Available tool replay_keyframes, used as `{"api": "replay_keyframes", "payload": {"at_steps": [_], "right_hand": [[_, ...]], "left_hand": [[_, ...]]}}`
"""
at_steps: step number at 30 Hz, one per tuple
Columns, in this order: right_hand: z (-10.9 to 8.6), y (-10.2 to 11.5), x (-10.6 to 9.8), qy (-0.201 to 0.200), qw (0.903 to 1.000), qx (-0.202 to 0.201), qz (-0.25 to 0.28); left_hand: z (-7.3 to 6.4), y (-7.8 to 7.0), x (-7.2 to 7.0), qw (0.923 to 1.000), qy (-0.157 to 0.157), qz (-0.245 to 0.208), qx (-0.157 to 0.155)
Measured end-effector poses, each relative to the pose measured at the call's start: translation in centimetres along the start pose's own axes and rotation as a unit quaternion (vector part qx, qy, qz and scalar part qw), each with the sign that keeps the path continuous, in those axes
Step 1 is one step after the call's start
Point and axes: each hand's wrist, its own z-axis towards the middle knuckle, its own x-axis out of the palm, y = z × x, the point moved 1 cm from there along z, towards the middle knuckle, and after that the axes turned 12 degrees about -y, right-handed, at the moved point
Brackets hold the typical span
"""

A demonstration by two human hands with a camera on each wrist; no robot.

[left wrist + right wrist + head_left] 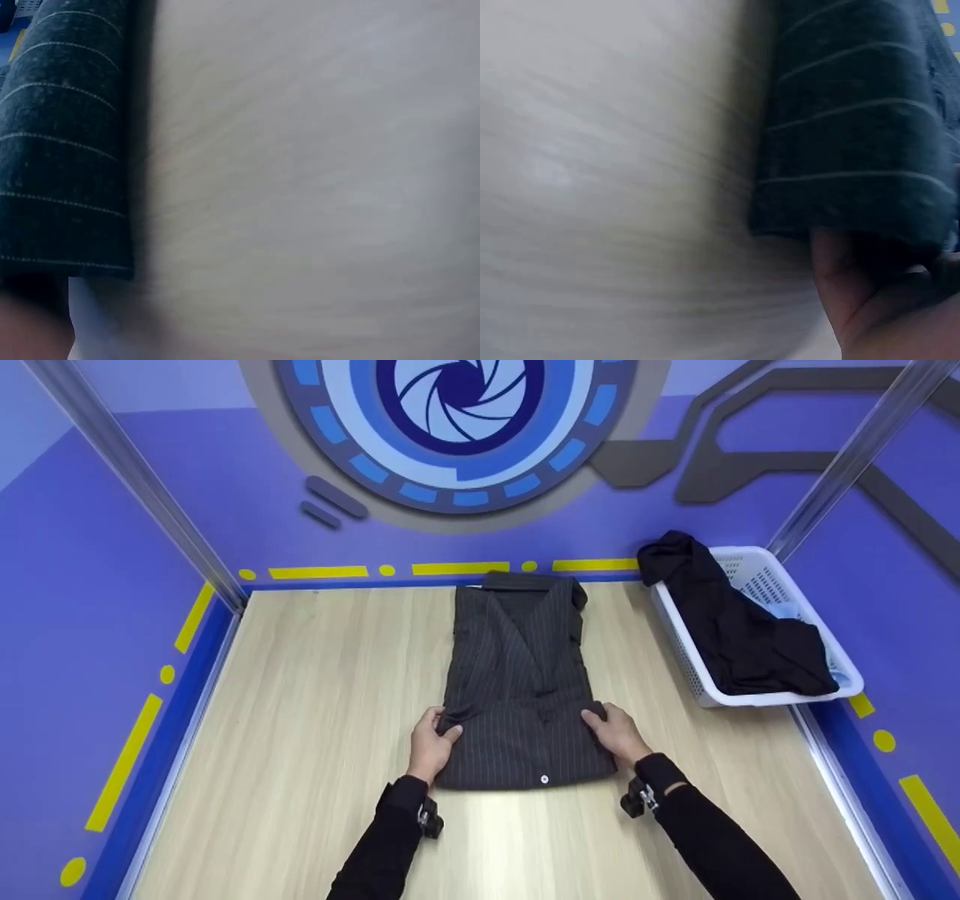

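Observation:
A dark pinstriped shirt (517,660) lies folded into a narrow panel on the table, its lower part doubled back over the rest. One white button shows close to the near fold. My left hand (431,746) grips the left side of the doubled part, thumb on top. On the opposite side, my right hand (619,735) holds the matching edge, also with its thumb over the cloth. In the left wrist view the rolled striped edge (64,150) fills the left, with only a blurred bit of hand below. The right wrist view shows fingers (836,262) tucked under the fold.
A white perforated basket (679,641) stands at the right rear, with a black garment (735,622) draped over its rim and something light blue inside. Blue-purple panels (187,495) wall in the wooden table (315,697) at the back and sides.

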Motion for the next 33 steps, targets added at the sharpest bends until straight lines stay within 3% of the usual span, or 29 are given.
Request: {"api": "replay_keyframes", "payload": {"at_steps": [3,4,6,8,10,11,12,15,17,20,23,28,31,33], "right_hand": [[-0.5,0.1,-0.2,-0.058,0.9947,-0.084,-0.008],[-0.5,0.2,-0.1,-0.081,0.9876,-0.134,-0.017],[-0.8,0.6,0.4,-0.119,0.9599,-0.25,-0.043],[-1.2,1.2,1.0,-0.106,0.9319,-0.342,-0.056],[-1.5,2.0,1.7,-0.054,0.9172,-0.391,-0.056],[-1.6,2.4,2.0,-0.022,0.919,-0.391,-0.045],[-1.6,2.8,2.4,0.015,0.9275,-0.372,-0.026],[-1.2,3.8,3.1,0.099,0.9602,-0.258,0.04],[-0.7,4.3,3.6,0.131,0.9727,-0.174,0.081],[-0.3,5.1,4.1,0.17,0.9772,-0.089,0.091],[-0.2,5.9,4.5,0.194,0.9763,-0.056,0.079],[-0.2,6.8,4.7,0.179,0.9787,-0.031,0.096],[-0.2,6.9,4.8,0.126,0.982,-0.019,0.14],[-0.3,6.7,5.0,0.074,0.9864,-0.043,0.14]], "left_hand": [[-0.1,-0.4,0.2,0.9999,0.002,0.004,0.014],[-0.1,-0.5,0.3,0.9997,0.002,0.009,0.023],[-0.3,-1.0,0.5,0.998,0.003,0.031,0.055],[-0.5,-1.4,0.8,0.9937,0.004,0.066,0.091],[-0.7,-1.8,1.1,0.9874,0.009,0.099,0.123],[-0.8,-1.9,1.3,0.9847,0.011,0.113,0.133],[-0.9,-1.9,1.4,0.9827,0.013,0.122,0.138],[-1.0,-1.9,1.5,0.9808,0.021,0.135,0.139],[-1.0,-1.8,1.5,0.9808,0.025,0.138,0.136],[-1.0,-1.8,1.5,0.9805,0.027,0.141,0.134],[-1.1,-1.7,1.5,0.9808,0.029,0.137,0.136],[-1.0,-1.7,1.5,0.9813,0.034,0.13,0.138],[-0.9,-1.6,1.5,0.9825,0.032,0.126,0.133],[-0.8,-1.5,1.4,0.9842,0.026,0.119,0.129]]}}
